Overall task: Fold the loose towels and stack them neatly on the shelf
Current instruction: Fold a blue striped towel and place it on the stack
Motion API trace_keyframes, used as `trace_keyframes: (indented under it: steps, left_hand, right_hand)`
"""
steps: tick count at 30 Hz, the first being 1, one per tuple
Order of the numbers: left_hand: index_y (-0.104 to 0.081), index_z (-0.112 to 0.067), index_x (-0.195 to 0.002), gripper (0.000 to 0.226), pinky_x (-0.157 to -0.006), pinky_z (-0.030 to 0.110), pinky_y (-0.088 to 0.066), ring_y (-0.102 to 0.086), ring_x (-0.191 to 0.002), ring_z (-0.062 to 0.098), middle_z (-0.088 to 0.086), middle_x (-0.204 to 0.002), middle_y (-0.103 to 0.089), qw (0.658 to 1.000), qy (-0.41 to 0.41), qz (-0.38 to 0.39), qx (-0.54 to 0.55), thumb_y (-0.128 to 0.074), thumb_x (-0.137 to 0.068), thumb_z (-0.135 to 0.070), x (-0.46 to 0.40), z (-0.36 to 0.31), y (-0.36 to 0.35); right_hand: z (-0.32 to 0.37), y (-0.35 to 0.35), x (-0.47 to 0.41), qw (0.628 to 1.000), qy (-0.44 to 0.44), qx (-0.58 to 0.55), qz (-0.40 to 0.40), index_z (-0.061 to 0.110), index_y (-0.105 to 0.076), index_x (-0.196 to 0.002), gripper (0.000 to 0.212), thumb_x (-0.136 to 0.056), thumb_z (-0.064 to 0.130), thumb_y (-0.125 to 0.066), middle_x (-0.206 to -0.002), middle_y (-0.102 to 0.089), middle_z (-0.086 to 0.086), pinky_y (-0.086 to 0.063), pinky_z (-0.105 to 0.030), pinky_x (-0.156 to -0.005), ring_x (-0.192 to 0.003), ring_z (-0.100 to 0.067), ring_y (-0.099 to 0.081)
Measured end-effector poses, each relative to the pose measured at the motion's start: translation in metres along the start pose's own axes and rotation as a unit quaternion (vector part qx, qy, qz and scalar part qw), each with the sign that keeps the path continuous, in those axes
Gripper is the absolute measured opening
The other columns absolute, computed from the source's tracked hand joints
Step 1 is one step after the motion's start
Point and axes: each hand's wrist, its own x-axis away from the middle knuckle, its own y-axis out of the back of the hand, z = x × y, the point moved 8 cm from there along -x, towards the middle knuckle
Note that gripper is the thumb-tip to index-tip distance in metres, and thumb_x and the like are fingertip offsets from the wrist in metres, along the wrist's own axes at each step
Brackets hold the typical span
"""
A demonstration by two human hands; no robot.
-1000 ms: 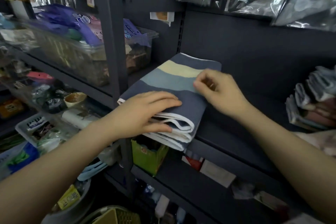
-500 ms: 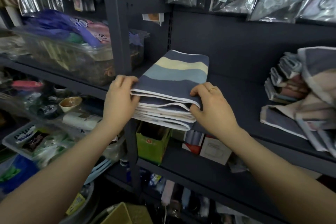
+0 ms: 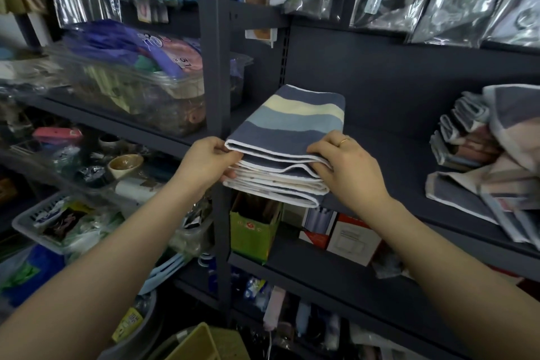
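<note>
a stack of folded towels [image 3: 287,152] sits at the front edge of the dark shelf [image 3: 394,161], near centre frame, its near edge overhanging slightly. the left hand [image 3: 209,161] grips the stack's near left corner, fingers curled round the layers. the right hand [image 3: 347,168] curls over the near right corner, a ring on one finger. at 9 o'clock of the stack an upright post [image 3: 214,73] stands just beside it. at 3 o'clock, well apart, loose towels [image 3: 493,161] lie heaped. at 6 o'clock, one shelf below, stand a green box [image 3: 252,235] and a red-and-white box [image 3: 342,232]. at 10 o'clock is a clear bin [image 3: 137,93].
</note>
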Motion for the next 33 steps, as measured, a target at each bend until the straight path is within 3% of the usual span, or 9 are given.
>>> trace_keyframes:
  steps: [3,8,14,17,20,24,28,30,33]
  left_hand:
    - [-0.058,-0.014,-0.083,0.017,-0.054,0.027,-0.043,-0.058,-0.065,0.011,-0.004,-0.073,-0.061,0.966,-0.128,-0.053,-0.219,-0.067,-0.08,-0.029,0.004,-0.023,0.006]
    - [-0.057,-0.012,-0.066,0.026,-0.051,0.023,-0.037,-0.052,-0.063,0.007,-0.003,-0.066,-0.058,0.96,-0.119,-0.038,-0.25,-0.069,-0.08,-0.031,0.005,-0.019,0.005]
    - [-0.053,-0.007,-0.052,0.038,-0.043,0.021,-0.038,-0.047,-0.037,0.009,-0.002,-0.038,-0.049,0.986,0.007,0.017,-0.163,-0.07,-0.078,-0.03,-0.002,-0.005,-0.002]
    - [-0.06,-0.007,-0.06,0.03,-0.046,0.022,-0.036,-0.043,-0.042,0.012,0.001,-0.05,-0.054,0.988,0.068,0.05,-0.127,-0.068,-0.081,-0.028,-0.003,0.004,-0.005]
    - [-0.06,-0.01,-0.062,0.023,-0.042,0.019,-0.032,-0.04,-0.046,0.012,0.002,-0.057,-0.051,0.993,0.065,0.041,-0.087,-0.063,-0.083,-0.019,-0.005,0.001,-0.002]
    - [-0.058,-0.014,-0.066,0.022,-0.037,0.015,-0.033,-0.042,-0.039,0.006,-0.007,-0.047,-0.046,0.996,0.054,0.012,0.072,-0.06,-0.087,-0.016,-0.01,-0.002,0.009]
    - [-0.052,-0.011,-0.066,0.027,-0.038,0.018,-0.032,-0.042,-0.04,0.008,-0.005,-0.043,-0.047,0.994,0.09,0.038,0.056,-0.054,-0.092,-0.017,-0.004,0.021,-0.001]
    - [-0.053,-0.011,-0.073,0.024,-0.051,0.027,-0.039,-0.049,-0.054,0.014,0.0,-0.06,-0.051,0.999,0.045,-0.005,-0.011,-0.048,-0.095,-0.018,-0.004,0.019,0.003]
    - [-0.053,-0.019,-0.093,0.012,-0.07,0.025,-0.035,-0.052,-0.082,0.014,-0.006,-0.086,-0.055,0.974,-0.171,-0.108,-0.101,-0.042,-0.095,-0.024,0.006,-0.025,0.013]
  right_hand:
    - [-0.001,0.0,0.0,1.0,-0.006,-0.003,0.003,0.016,-0.065,-0.107,0.021,-0.086,0.017,-0.06,-0.105,-0.058,-0.004,-0.044,-0.031,-0.058,-0.093,-0.023,-0.056]
    - [-0.002,0.0,0.001,1.0,-0.016,-0.024,-0.001,0.013,-0.066,-0.104,0.019,-0.086,0.015,-0.06,-0.104,-0.058,-0.006,-0.051,-0.039,-0.06,-0.087,-0.027,-0.058]
    - [-0.009,-0.001,-0.001,0.997,-0.047,-0.066,-0.001,0.019,-0.068,-0.104,0.021,-0.085,0.016,-0.059,-0.102,-0.059,0.0,-0.049,-0.033,-0.065,-0.09,-0.02,-0.057]
    - [-0.009,-0.001,0.001,0.996,-0.053,-0.076,-0.002,0.02,-0.07,-0.103,0.022,-0.085,0.013,-0.06,-0.102,-0.061,0.002,-0.048,-0.031,-0.065,-0.089,-0.018,-0.058]
    - [-0.01,-0.001,0.002,0.995,-0.054,-0.08,0.009,0.018,-0.069,-0.106,0.028,-0.084,0.006,-0.056,-0.104,-0.059,0.0,-0.051,-0.037,-0.066,-0.087,-0.021,-0.059]
    - [-0.015,-0.003,0.004,0.996,-0.067,-0.055,0.024,0.021,-0.067,-0.109,0.033,-0.084,0.005,-0.052,-0.106,-0.054,0.0,-0.05,-0.037,-0.064,-0.085,-0.023,-0.057]
    - [-0.016,-0.009,0.005,0.996,-0.068,-0.03,0.049,0.024,-0.061,-0.116,0.035,-0.084,0.011,-0.053,-0.113,-0.049,0.002,-0.045,-0.031,-0.063,-0.09,-0.019,-0.053]
    - [-0.015,-0.01,0.006,0.997,-0.05,-0.031,0.055,0.021,-0.06,-0.117,0.035,-0.083,0.014,-0.054,-0.116,-0.048,0.0,-0.044,-0.031,-0.067,-0.098,-0.019,-0.049]
    - [-0.01,-0.006,0.009,0.998,-0.007,-0.044,0.038,0.016,-0.062,-0.117,0.033,-0.084,0.021,-0.061,-0.118,-0.053,-0.005,-0.047,-0.037,-0.077,-0.102,-0.025,-0.047]
